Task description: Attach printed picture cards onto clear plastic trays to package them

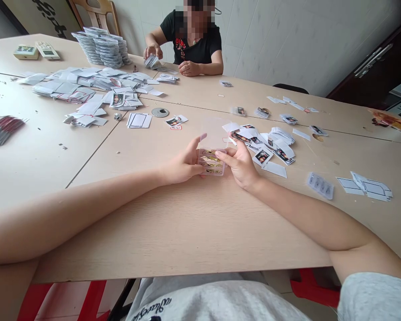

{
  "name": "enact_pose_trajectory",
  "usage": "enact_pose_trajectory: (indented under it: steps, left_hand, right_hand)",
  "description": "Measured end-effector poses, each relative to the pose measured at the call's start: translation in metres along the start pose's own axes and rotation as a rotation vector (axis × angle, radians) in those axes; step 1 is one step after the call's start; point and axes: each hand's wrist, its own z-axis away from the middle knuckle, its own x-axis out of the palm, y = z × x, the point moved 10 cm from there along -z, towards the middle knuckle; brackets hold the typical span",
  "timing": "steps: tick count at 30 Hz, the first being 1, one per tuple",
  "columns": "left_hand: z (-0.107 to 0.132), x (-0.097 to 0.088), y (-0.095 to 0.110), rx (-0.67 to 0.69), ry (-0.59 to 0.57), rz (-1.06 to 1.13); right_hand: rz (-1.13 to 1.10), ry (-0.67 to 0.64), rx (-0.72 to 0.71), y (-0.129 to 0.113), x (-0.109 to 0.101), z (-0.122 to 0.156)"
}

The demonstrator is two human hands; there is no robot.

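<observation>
Between my two hands is a small clear plastic compartment box [212,162] with its transparent lid [215,129] raised. Rows of tiny gold-coloured pieces lie in its compartments; their exact kind is too small to tell. My left hand [183,162] grips the box's left side, thumb along the edge. On the right side, my right hand [240,165] holds the box, its thumb over the upper right corner. Just beyond my right hand lies a loose heap of printed picture cards [262,156] and white slips.
Across the table [173,223] a person [197,49] handles small packs. Stacked clear cases [103,49] and a wide pile of white cards [87,82] cover the far left. A closed compartment box [321,185] and white labels [367,186] lie right; a round metal lid [160,112] sits mid-table.
</observation>
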Motion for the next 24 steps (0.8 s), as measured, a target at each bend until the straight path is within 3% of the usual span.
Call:
enact_pose_trajectory:
  steps: [24]
  left_hand:
    - [0.0008,0.0014,0.001,-0.048,0.038,0.026]
  right_hand:
    - [0.039,-0.021,-0.059,-0.0031,0.0037,0.0009]
